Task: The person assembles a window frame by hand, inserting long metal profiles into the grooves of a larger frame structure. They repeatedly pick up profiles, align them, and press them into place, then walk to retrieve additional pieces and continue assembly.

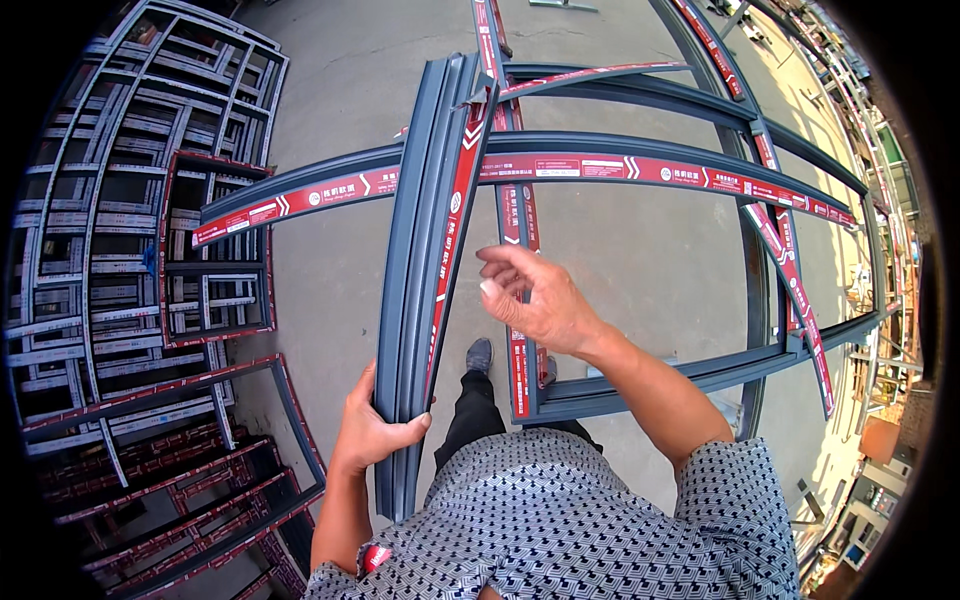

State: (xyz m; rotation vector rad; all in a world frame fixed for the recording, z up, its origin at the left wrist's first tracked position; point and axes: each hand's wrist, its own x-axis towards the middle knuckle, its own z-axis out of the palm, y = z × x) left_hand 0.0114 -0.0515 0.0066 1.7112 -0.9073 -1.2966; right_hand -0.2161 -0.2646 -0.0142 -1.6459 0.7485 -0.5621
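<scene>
A long dark grey metal profile (415, 260), grooved along its length, slants upright in front of me. My left hand (380, 425) is closed around its lower part, with the thumb across the face. Red printed protective film (455, 220) runs down its right side, and the film's upper end stands loose near the top. My right hand (545, 305) hovers just right of the profile, fingers bent but apart, with nothing seen in it. Behind the held piece, another grey profile (600, 155) with red film lies crosswise.
A large grey frame (640, 375) with red-taped members extends to the right. A loose red-taped strip (800, 300) leans across it. White-taped frames (90, 230) and red-taped frames (150, 400) are stacked at left. My shoe (480, 355) is on the concrete floor (320, 290).
</scene>
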